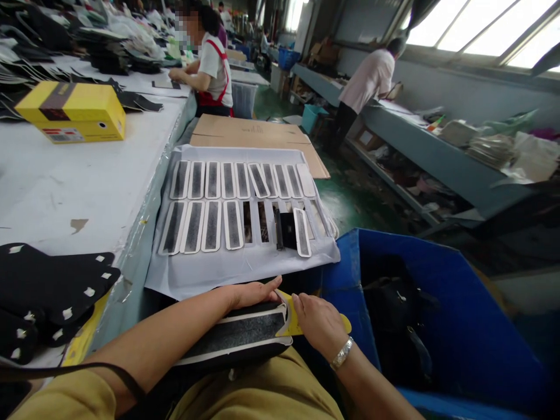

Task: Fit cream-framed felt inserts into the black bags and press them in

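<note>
While the right hand [321, 326] grasps a flat yellow tool [286, 328], the left hand [256, 293] lies over the far edge of a black padded piece [236, 356]. Left-hand closure: cannot tell, as most of its fingers are hidden; 1 digit points up toward the tool. The right fist is clenched around the tool, whose rounded end shows past the hand. A silver watch [341, 353] is on the right wrist.

Position of the padded piece: at the lap, against the mustard clothing [262, 392]. On its upper face is 1 dark panel [245, 333] with a pale border; the tool's wide end meets the panel's right end.

Beyond the hands, a white-covered board [201, 279] carries pale-edged dark strips in 2 rows. The near row has 4 strips at its left and 1 tilted strip [302, 233] at its right, beside a black block [287, 230]. Cardboard [254, 135] lies behind the board.

Right: blue bin [437, 280] holding dark items. Left: table [87, 192] with a yellow box [72, 112] and black cut pieces [48, 286] bearing small white tabs. Background: 1 person in red straps [214, 73] at the table, 1 person in a pale shirt [370, 79] bent over a bench [420, 149].
</note>
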Demonstrator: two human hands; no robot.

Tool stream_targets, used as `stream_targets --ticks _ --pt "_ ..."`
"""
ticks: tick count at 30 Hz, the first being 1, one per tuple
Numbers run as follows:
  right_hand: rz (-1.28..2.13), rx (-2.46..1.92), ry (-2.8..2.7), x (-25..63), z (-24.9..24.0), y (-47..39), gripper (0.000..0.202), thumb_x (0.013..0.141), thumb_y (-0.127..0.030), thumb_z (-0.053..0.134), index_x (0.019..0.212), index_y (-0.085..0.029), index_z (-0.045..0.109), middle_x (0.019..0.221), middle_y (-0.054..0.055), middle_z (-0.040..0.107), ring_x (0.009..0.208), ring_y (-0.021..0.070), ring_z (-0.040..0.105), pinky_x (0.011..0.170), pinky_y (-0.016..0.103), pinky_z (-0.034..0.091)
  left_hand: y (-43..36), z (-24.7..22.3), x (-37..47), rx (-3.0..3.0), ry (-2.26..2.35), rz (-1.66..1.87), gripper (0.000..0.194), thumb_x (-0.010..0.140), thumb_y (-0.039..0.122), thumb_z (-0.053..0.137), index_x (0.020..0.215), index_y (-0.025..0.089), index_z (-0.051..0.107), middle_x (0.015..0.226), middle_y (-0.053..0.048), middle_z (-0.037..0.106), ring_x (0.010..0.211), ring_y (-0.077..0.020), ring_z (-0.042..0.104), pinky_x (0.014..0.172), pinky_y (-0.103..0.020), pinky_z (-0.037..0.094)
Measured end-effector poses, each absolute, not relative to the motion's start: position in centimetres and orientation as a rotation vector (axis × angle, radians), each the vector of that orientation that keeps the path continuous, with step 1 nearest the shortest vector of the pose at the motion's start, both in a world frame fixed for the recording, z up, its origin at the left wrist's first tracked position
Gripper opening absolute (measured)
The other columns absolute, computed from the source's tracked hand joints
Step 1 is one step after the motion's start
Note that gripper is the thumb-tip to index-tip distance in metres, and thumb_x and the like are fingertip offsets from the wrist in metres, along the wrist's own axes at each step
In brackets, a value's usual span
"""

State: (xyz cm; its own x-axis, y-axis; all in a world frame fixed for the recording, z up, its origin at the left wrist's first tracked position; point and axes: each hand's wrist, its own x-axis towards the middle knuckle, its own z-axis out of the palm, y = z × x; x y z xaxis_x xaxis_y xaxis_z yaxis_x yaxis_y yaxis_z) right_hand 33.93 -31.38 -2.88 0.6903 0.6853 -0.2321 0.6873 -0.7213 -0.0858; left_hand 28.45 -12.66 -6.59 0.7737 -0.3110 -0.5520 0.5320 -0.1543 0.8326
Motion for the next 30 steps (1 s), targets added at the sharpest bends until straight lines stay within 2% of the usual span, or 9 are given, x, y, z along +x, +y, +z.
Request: stream_targets --ticks 5,9,13,17,21,26,30 --pt "-0.285 2.844 1.179 33.5 -2.5 -30.7 0.042 0.096 -0.034 0.021 0.074 -0.019 0.055 0.069 0.007 0.065 0.065 0.0208 0.063 0.057 0.031 0.036 -13.0 -7.2 28.7 1.352 0.286 -0.745 0.078 0.079 0.073 0.019 0.078 0.018 0.074 0.067 -0.003 0.069 0.066 -0.0182 0.06 0.075 -0.027 0.045" --pt "-0.256 2.837 1.198 33.2 -2.3 -30.4 0.045 0.097 -0.033 0.019 0.075 -0.019 0.055 0.069 0.007 0.065 0.065 0.0208 0.063 0.057 0.031 0.036 -13.3 -7.5 28.8 1.258 0.348 -0.77 0.081 0.078 0.075 0.021 0.074 0.014 0.073 0.064 -0.006 0.068 0.066 -0.0201 0.061 0.077 -0.032 0.045" --pt "-0.25 2.836 1.22 33.2 -2.6 -30.6 0.043 0.097 -0.032 0.02 0.076 -0.019 0.055 0.07 0.008 0.066 0.067 0.0202 0.063 0.061 0.031 0.038 -13.5 -7.7 28.9 1.249 0.382 -0.763 0.077 0.079 0.073 0.024 0.07 0.015 0.073 0.063 -0.006 0.068 0.07 -0.0212 0.061 0.081 -0.032 0.044" --pt "-0.279 2.806 1.262 33.6 -2.9 -30.6 0.04 0.096 -0.032 0.022 0.079 -0.018 0.056 0.072 0.009 0.066 0.068 0.021 0.063 0.062 0.032 0.039 -13.6 -7.6 29.0 1.128 0.396 -0.833 0.07 0.081 0.068 0.027 0.067 0.016 0.072 0.059 -0.006 0.066 0.07 -0.0222 0.062 0.082 -0.033 0.044" --pt "-0.297 2.743 1.371 34.1 -2.8 -30.5 0.041 0.097 -0.032 0.022 0.08 -0.017 0.056 0.073 0.009 0.066 0.069 0.0213 0.063 0.063 0.032 0.039 -13.7 -7.2 29.0 1.109 0.45 -0.829 0.058 0.085 0.054 0.031 0.064 0.017 0.07 0.06 -0.005 0.067 0.071 -0.0222 0.061 0.082 -0.034 0.043" --pt "-0.288 2.701 1.466 34.8 -2.8 -30.5 0.042 0.097 -0.031 0.022 0.079 -0.018 0.057 0.072 0.008 0.066 0.068 0.0206 0.063 0.062 0.031 0.038 -13.6 -7.2 28.7 1.044 0.394 -0.901 0.061 0.089 0.046 0.02 0.072 0.016 0.071 0.067 -0.005 0.068 0.075 -0.0209 0.062 0.084 -0.033 0.042" --pt "-0.283 2.702 1.523 35.3 -3.0 -30.5 0.043 0.096 -0.033 0.023 0.077 -0.018 0.058 0.071 0.007 0.066 0.067 0.0201 0.063 0.062 0.031 0.037 -13.2 -7.8 28.4 1.017 0.341 -0.899 0.056 0.087 0.051 0.028 0.08 0.016 0.071 0.072 -0.004 0.07 0.077 -0.0208 0.062 0.084 -0.032 0.042"
